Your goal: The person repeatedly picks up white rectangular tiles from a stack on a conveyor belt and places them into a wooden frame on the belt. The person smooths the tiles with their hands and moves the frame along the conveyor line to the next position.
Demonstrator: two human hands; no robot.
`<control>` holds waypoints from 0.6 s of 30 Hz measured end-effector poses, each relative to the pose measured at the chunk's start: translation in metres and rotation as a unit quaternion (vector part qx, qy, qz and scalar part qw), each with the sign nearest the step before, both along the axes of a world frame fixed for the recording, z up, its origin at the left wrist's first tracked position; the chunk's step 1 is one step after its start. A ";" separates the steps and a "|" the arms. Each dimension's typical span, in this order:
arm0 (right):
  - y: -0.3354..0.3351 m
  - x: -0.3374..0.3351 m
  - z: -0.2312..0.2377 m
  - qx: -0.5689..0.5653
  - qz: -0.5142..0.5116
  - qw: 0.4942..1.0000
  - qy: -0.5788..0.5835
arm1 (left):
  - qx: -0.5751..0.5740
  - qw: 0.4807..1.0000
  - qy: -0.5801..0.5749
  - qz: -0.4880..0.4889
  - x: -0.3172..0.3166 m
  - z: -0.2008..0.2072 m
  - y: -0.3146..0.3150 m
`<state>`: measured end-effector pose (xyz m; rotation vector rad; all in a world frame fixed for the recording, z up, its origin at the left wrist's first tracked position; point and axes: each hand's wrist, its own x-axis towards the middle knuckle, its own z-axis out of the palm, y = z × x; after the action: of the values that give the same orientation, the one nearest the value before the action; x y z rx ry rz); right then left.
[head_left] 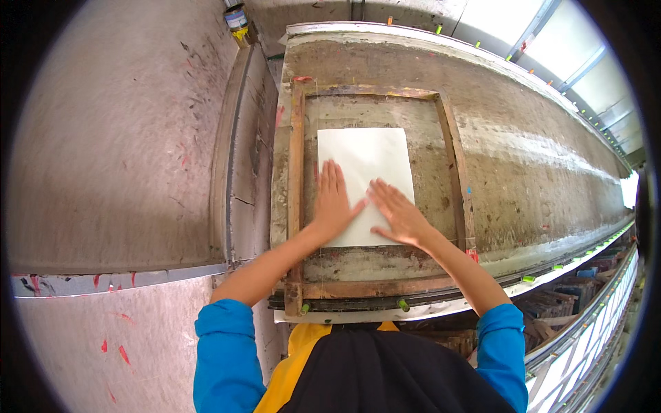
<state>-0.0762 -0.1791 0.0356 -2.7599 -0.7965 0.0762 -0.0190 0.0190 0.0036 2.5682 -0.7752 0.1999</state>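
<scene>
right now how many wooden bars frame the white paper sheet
4, around the white rectangular paper sheet: left brown wooden bar, right bar, far bar, near bar. The right forearm covers part of the near right corner; the left forearm crosses the left bar.

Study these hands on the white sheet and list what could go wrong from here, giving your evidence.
1. The white sheet might slide askew or crease if the left hand and right hand, both spread on it, push unevenly.
2. The sheet could pick up dirt: the surface inside the wooden frame looks stained.
3. The forearms cross over the frame, so an arm might knock it.
</scene>
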 end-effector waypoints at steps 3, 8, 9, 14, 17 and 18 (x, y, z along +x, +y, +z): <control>-0.018 0.041 -0.008 0.009 -0.066 0.997 -0.044 | 0.023 0.999 -0.005 0.046 0.045 0.003 -0.007; -0.034 0.105 -0.028 0.040 -0.150 0.980 -0.123 | 0.067 0.997 0.034 0.030 0.075 0.024 -0.017; -0.029 0.112 -0.029 0.047 -0.161 0.978 -0.122 | 0.071 0.997 0.027 0.032 0.078 0.023 -0.015; 0.010 0.125 -0.021 0.092 -0.188 0.975 -0.072 | 0.062 0.998 -0.016 0.016 0.084 0.011 -0.013; 0.040 0.135 -0.021 0.155 -0.174 0.970 -0.065 | 0.052 0.995 -0.079 -0.031 0.099 -0.002 -0.014; 0.039 0.134 -0.021 0.154 -0.161 0.972 -0.078 | 0.065 0.994 -0.081 -0.042 0.101 -0.002 -0.014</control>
<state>0.0575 -0.1404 0.0151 -2.5763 -0.3464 -0.3052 0.0818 0.0049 0.0020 2.6589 -0.9836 0.3441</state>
